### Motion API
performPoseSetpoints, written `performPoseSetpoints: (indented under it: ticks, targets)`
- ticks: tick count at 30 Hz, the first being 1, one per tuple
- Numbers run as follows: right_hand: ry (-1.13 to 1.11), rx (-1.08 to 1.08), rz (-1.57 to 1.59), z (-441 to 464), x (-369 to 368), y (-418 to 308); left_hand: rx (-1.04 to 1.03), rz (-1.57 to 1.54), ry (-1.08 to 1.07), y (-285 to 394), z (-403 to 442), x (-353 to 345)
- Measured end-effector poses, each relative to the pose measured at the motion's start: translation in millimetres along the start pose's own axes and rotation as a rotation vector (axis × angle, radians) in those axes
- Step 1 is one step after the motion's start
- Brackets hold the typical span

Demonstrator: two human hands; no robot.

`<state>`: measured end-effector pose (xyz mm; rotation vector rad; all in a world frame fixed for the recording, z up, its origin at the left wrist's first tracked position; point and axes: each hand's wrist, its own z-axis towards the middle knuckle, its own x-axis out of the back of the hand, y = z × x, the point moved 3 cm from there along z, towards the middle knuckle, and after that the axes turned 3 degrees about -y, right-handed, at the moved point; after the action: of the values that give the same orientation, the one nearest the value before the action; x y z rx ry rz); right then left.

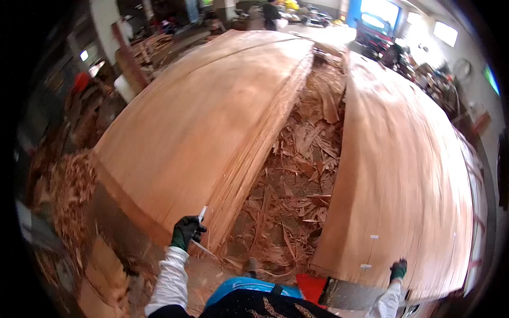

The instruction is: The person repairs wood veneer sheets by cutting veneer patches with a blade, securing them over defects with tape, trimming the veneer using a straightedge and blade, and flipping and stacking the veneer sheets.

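Note:
My left hand, in a dark glove, is closed around a thin white strip-like item whose upper end sticks up past the fingers. It is over the near edge of the left wood veneer stack. A pale thin strip slants down below that hand. My right hand, also gloved, is at the near end of the right veneer stack; its fingers are too small and dark to make out. Small white pieces, one a white label-like patch, lie on the right stack's top sheet.
Between the stacks runs a gap littered with torn veneer scraps. More shavings pile up at the left. A blue rounded object and a red piece are close to my body. A person stands at the far end.

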<state>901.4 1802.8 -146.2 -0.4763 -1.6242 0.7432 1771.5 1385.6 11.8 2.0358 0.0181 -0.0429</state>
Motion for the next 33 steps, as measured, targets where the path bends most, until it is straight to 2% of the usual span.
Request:
performPoseSetpoints:
  ticks: [1, 2, 3, 4, 6, 8, 11, 13, 14, 15, 16, 17, 18, 19, 20, 21, 22, 23, 24, 25, 27, 29, 30, 32, 33]
  targets:
    - [-0.202, -0.056, 0.051, -72, -2, -97, 0.004, 0.063, -0.024, 15, 16, -12]
    - [-0.109, 0.247, -0.052, -65, -26, -90, -0.051, 0.099, -0.071, 12, 38, -14]
    - [-0.070, 0.395, -0.338, -109, -36, -152, -0.032, 0.086, -0.126, 24, 49, -24]
    - [-0.025, 0.473, -0.374, -136, -43, -186, -0.054, 0.083, -0.148, 30, 54, -38]
    - [-0.064, 0.509, -0.486, -143, -61, -203, -0.109, 0.060, -0.188, 32, 69, -63]
    - [-0.014, 0.459, -0.379, -126, -83, -193, -0.163, 0.045, -0.227, 35, 90, -90]
    - [-0.226, -0.215, 0.101, -142, -94, -208, -0.205, 0.002, -0.360, 56, 126, -132]
    - [0.037, -0.032, -0.062, -140, -108, -186, -0.281, 0.084, -0.311, 73, 158, -150]
    - [0.079, 0.064, -0.118, -139, -113, -181, -0.290, 0.066, -0.268, 84, 179, -158]
    - [0.136, -0.011, -0.138, -129, -123, -156, -0.321, 0.097, -0.231, 110, 184, -176]
    - [0.101, -0.074, 0.027, -127, -133, -132, -0.315, 0.059, -0.223, 126, 201, -187]
    - [0.122, -0.109, -0.159, -139, -122, -164, -0.307, 0.017, -0.212, 140, 221, -193]
    - [0.134, -0.070, -0.165, -132, -136, -125, -0.290, -0.050, -0.242, 152, 246, -199]
    - [0.069, -0.137, -0.039, -145, -126, -158, -0.272, -0.121, -0.270, 156, 274, -203]
    - [0.220, -0.010, -0.226, -149, -130, -146, -0.250, -0.195, -0.297, 160, 298, -217]
    - [0.151, -0.126, 0.187, -155, -124, -168, -0.263, -0.205, -0.306, 181, 324, -255]
    - [0.117, -0.161, 0.007, -150, -125, -159, -0.266, -0.219, -0.314, 191, 340, -287]
    - [0.082, -0.221, 0.086, -152, -114, -217, -0.266, -0.246, -0.319, 197, 352, -313]
    - [0.126, -0.177, 0.086, -151, -127, -163, -0.190, -0.196, -0.287, 203, 362, -334]
    - [0.133, -0.170, -0.086, -153, -125, -151, -0.183, -0.220, -0.334, 198, 377, -350]
    - [0.093, -0.391, -0.046, -147, -117, -194, -0.188, -0.114, -0.417, 204, 407, -386]
    - [0.253, -0.454, -0.325, -146, -126, -177, -0.188, -0.031, -0.351, 210, 446, -416]
    - [0.076, -0.422, -0.505, -150, -133, -144, -0.217, -0.033, -0.352, 218, 465, -427]
    - [-0.081, -0.707, -0.450, -137, -126, -159, -0.245, -0.017, -0.359, 241, 502, -452]
    - [-0.044, -1.010, -0.186, -133, -128, -174, -0.269, -0.014, -0.348, 258, 523, -466]
